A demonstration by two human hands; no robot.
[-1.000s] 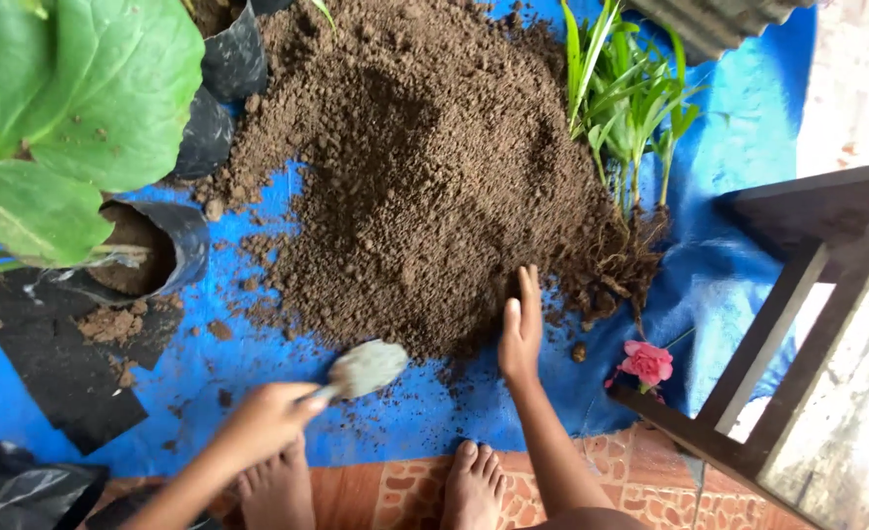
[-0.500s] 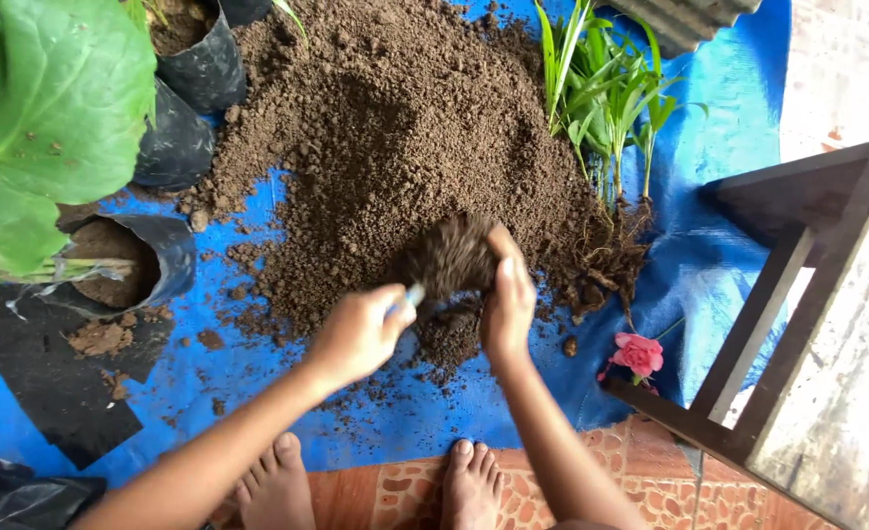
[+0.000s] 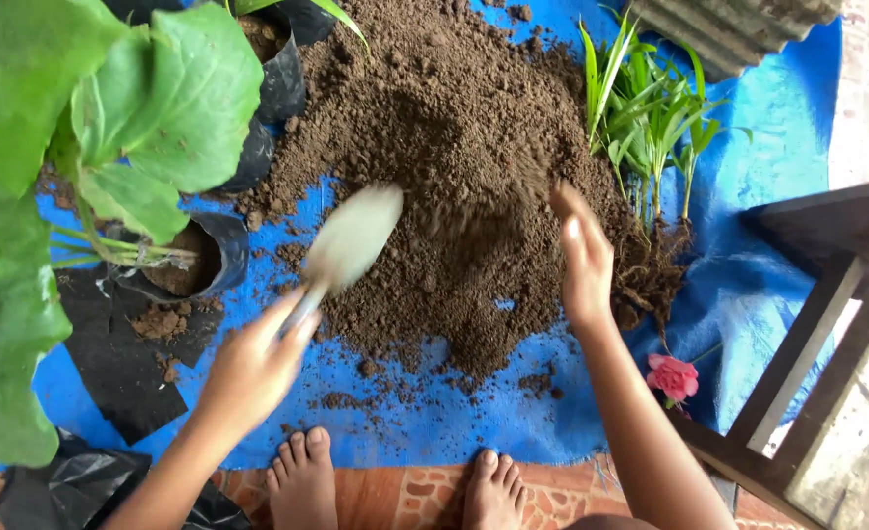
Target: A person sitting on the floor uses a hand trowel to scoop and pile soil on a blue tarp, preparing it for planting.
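Across the middle of the frame, a mound of loose brown soil point(image 3: 454, 167) lies on a blue tarp point(image 3: 768, 128) spread over the floor, with 2 hands working at its lower edge. At lower left, the left hand point(image 3: 253, 368) is closed around the handle of a small trowel point(image 3: 341, 255); the tool's long axis runs diagonally from lower left to upper right, and its pale blade points up and right at the heap, its tip at the soil's left margin. Right of centre, the right hand point(image 3: 582, 260) is open and holds nothing, fingers together and stretched toward the top of the frame, blurred, over the mound's right flank. The soil sits above and between both hands, the right one nearer its bulk. Green seedlings point(image 3: 651, 108) with bare roots lie just right of the heap, leaves pointing up-frame. A pink flower point(image 3: 672, 377) rests at lower right, black grow bags point(image 3: 194, 260) and broad leaves point(image 3: 81, 108) at left, 2 bare feet point(image 3: 302, 481) along the bottom edge.
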